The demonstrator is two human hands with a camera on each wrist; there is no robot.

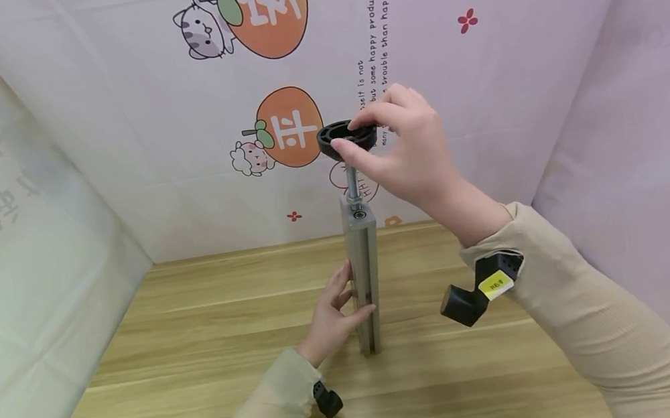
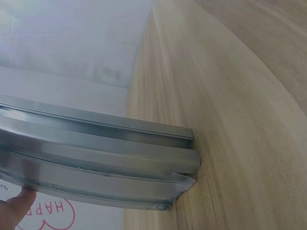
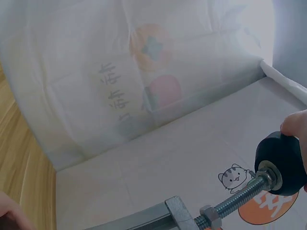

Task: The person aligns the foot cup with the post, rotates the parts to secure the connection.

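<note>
A grooved aluminium profile (image 1: 362, 267) stands upright on the table, its lower end on the wood (image 2: 184, 158). Around its lower half, my left hand (image 1: 330, 320) grips with the thumb on the near face and the fingers on the left side. From the top end rises a threaded rod (image 1: 352, 182) with a hex nut (image 3: 210, 215) low on it. The rod carries a round black levelling foot (image 3: 276, 165). My right hand (image 1: 414, 151) pinches that foot's rim between thumb and fingers. How deep the rod sits in the profile is hidden.
A wooden tabletop (image 1: 203, 349) lies below. White printed cloth (image 1: 199, 182) hangs behind, with further cloth walls at left (image 1: 31, 265) and right (image 1: 607, 142). Each wrist wears a black camera, the right one (image 1: 465, 304) jutting over the table.
</note>
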